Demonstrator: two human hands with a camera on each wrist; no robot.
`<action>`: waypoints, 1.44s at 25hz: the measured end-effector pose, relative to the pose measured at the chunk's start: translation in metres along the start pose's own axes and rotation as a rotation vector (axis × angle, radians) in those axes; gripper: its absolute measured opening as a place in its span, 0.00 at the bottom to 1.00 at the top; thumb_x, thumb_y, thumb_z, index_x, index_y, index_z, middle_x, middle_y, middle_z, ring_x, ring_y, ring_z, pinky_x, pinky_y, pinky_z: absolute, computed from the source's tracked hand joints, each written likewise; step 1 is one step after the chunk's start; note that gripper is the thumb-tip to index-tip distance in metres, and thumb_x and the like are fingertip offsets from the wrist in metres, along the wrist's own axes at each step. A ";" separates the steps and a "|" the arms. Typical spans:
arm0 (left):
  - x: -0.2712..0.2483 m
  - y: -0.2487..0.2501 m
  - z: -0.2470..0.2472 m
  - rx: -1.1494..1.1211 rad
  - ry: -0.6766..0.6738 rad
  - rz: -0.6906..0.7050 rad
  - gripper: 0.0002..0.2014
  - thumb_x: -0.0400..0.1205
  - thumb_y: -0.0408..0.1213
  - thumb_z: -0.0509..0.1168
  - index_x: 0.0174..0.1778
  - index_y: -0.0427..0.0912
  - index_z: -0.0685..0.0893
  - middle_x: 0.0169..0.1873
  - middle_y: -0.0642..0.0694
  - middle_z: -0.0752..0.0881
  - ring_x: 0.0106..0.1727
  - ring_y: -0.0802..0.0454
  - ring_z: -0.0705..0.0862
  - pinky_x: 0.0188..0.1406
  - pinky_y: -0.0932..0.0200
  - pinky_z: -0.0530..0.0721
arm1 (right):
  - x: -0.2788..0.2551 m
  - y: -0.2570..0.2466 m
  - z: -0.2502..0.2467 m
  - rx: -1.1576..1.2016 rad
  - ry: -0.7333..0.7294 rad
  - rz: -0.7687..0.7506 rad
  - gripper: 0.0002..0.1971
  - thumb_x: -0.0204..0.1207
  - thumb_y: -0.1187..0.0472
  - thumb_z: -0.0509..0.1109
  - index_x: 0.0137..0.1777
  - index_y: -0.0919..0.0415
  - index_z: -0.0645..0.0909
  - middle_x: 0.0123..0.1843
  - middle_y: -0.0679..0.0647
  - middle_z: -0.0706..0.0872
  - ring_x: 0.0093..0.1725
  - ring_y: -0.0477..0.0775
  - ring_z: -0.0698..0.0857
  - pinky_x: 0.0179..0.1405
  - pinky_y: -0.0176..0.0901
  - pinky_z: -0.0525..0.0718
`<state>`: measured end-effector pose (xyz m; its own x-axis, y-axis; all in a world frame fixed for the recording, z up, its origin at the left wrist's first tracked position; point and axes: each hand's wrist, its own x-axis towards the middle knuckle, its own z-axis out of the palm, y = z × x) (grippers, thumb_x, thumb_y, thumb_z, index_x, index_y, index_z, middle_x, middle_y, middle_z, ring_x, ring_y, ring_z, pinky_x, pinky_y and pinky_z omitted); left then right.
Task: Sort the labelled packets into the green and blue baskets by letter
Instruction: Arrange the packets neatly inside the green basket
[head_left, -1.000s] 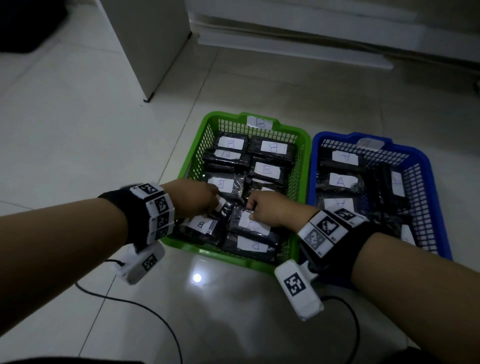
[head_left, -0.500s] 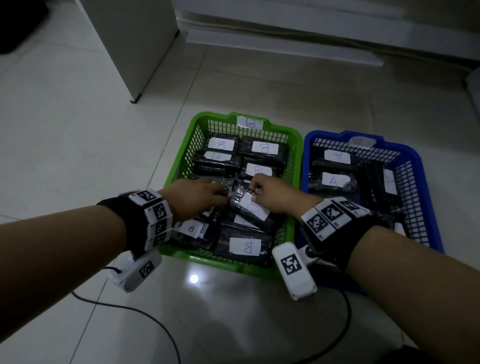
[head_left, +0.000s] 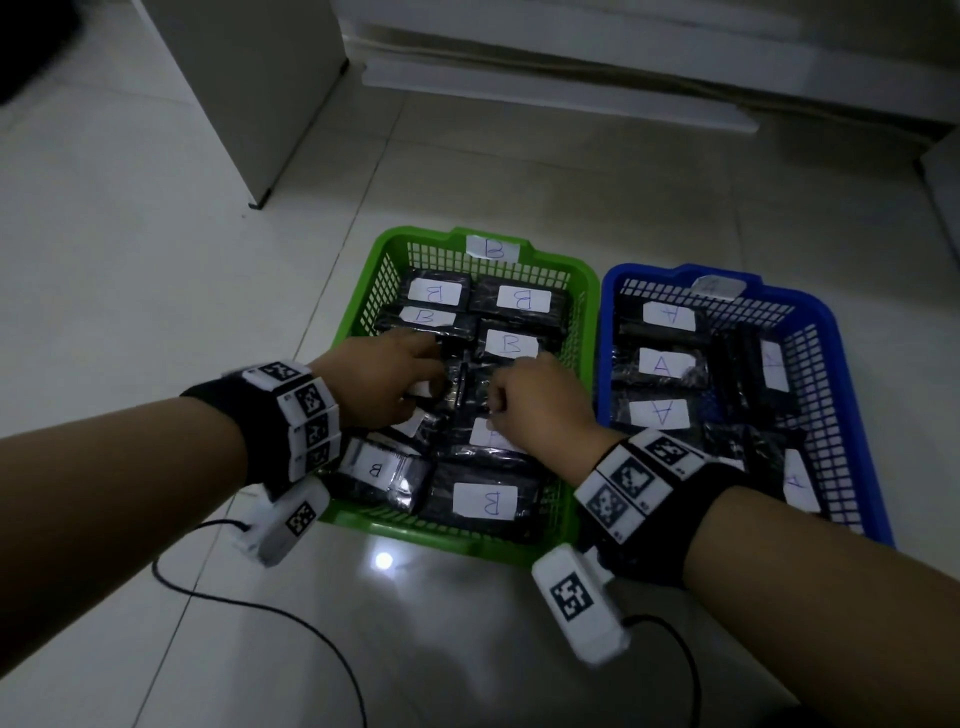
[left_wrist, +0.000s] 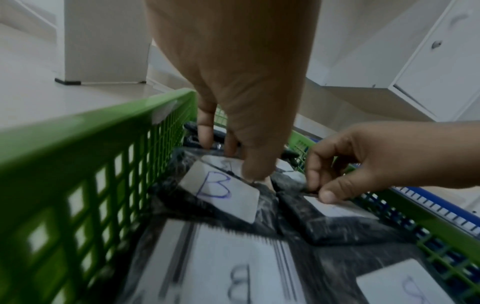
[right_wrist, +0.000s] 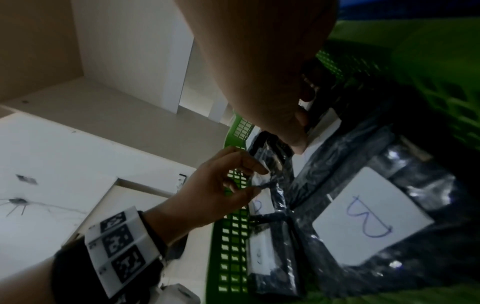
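My left hand (head_left: 382, 376) pinches the wrapper of a B packet (left_wrist: 223, 191) inside the green basket (head_left: 353, 317). Just beside it my right hand (head_left: 540, 400) pinches the edge of a neighbouring packet (left_wrist: 335, 207). The blue basket (head_left: 831, 332) with its A packets (head_left: 662, 364) sits right of both hands.

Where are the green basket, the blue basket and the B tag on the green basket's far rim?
green basket (head_left: 447, 538), head view, near rim.
blue basket (head_left: 831, 332), head view, right rim.
B tag (head_left: 492, 249), head view, middle of the paper.

Home interior: tiled floor (head_left: 156, 260), white cabinets (left_wrist: 428, 67).
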<state>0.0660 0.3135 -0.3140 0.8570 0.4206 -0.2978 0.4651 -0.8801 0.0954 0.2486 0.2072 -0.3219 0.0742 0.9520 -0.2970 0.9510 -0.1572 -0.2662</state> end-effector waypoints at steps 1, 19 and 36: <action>0.001 -0.003 -0.001 0.000 0.044 0.011 0.21 0.74 0.48 0.58 0.63 0.51 0.78 0.63 0.49 0.76 0.61 0.47 0.76 0.49 0.47 0.85 | 0.001 0.000 -0.002 0.019 0.071 -0.004 0.06 0.76 0.59 0.69 0.50 0.57 0.85 0.55 0.56 0.82 0.62 0.61 0.76 0.54 0.50 0.80; 0.015 -0.018 0.001 -0.029 0.003 -0.069 0.27 0.80 0.33 0.57 0.77 0.48 0.68 0.81 0.52 0.62 0.76 0.47 0.70 0.72 0.46 0.73 | 0.032 0.021 -0.005 -0.037 0.014 -0.025 0.20 0.73 0.69 0.71 0.65 0.58 0.77 0.63 0.60 0.75 0.64 0.64 0.73 0.54 0.53 0.81; -0.019 -0.018 0.002 0.231 -0.070 -0.172 0.15 0.76 0.51 0.64 0.59 0.57 0.78 0.60 0.57 0.78 0.64 0.51 0.73 0.60 0.51 0.66 | 0.021 -0.058 0.018 0.271 -0.103 -0.084 0.08 0.70 0.55 0.76 0.42 0.49 0.78 0.49 0.52 0.88 0.58 0.60 0.82 0.56 0.51 0.82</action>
<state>0.0410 0.3214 -0.3117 0.7492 0.5585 -0.3560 0.5322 -0.8276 -0.1785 0.1901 0.2316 -0.3295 -0.0457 0.9353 -0.3509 0.8365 -0.1562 -0.5252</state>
